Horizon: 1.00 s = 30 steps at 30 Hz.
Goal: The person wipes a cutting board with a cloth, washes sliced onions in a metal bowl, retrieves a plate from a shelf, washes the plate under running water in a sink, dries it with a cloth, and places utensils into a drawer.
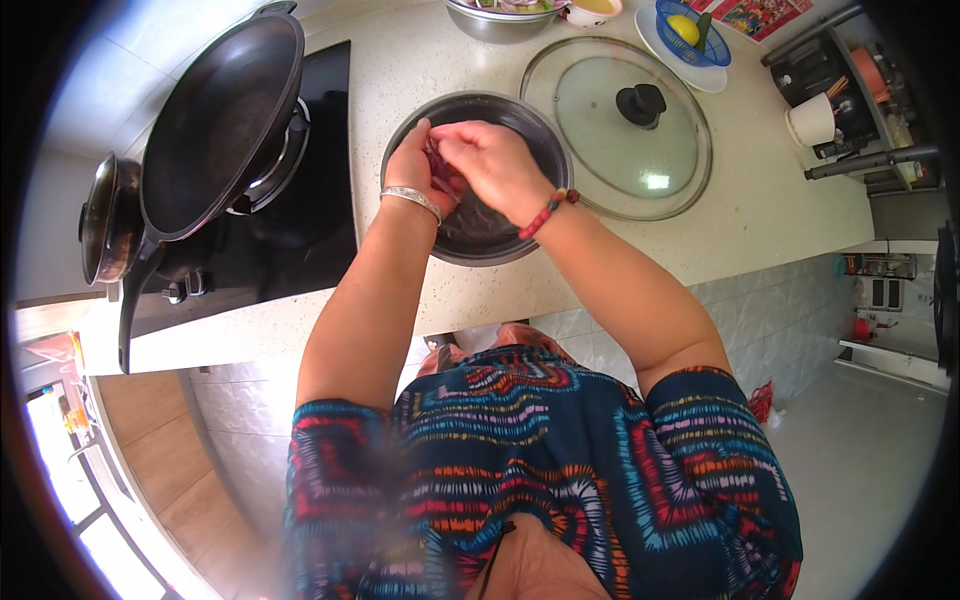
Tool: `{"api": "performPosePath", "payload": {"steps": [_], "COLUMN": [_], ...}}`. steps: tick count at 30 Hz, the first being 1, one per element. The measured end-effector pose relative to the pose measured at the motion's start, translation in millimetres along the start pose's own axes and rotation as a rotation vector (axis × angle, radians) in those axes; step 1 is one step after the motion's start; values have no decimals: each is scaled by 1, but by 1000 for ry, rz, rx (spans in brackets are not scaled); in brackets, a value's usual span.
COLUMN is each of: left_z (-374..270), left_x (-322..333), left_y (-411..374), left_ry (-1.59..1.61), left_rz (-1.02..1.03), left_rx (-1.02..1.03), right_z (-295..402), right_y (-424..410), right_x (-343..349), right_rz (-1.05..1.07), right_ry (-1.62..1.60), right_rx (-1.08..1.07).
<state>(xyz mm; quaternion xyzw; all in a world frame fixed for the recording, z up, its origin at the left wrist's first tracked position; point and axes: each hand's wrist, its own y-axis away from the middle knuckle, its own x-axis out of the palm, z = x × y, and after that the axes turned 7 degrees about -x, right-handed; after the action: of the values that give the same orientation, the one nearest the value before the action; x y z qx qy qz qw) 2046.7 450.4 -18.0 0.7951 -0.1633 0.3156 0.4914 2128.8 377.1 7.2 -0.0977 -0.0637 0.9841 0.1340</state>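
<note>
A dark metal pot (551, 150) stands on the speckled counter, with some liquid or shiny matter at its bottom. Above its opening, my left hand (416, 166) is cupped around purplish-red sliced pieces, perhaps red onion (442, 171). My right hand (491, 161) reaches over from the right, its fingertips at the same pieces and close to my left hand. The fingers partly hide the pieces, so their amount cannot be told. A glass lid (600, 157) with a black knob lies flat on the counter, right beside the pot.
At the left a black wok (225, 127) sits on the black glass hob (322, 187), its handle jutting past the counter's front edge. A small lidded pot (112, 217) is behind it. Further back stand a steel bowl (495, 26) of sliced vegetables and a blue basket (694, 52).
</note>
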Motion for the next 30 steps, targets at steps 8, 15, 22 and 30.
{"api": "performPosePath", "payload": {"steps": [8, 15, 22, 30], "left_z": [6, 0, -6, -11], "left_x": [1, -10, -10, -12], "left_y": [11, 0, 25, 40], "left_ry": [-20, 44, 10, -17], "left_rz": [-7, 5, -26, -35], "left_rx": [-32, 31, -2, 12], "right_z": [13, 30, -41, -60], "right_y": [32, 16, -24, -35], "right_x": [32, -12, -61, -30], "right_rz": [26, 41, 42, 302], "right_ry": [455, 14, 400, 1098], "right_rx": [-431, -112, 154, 15]}}
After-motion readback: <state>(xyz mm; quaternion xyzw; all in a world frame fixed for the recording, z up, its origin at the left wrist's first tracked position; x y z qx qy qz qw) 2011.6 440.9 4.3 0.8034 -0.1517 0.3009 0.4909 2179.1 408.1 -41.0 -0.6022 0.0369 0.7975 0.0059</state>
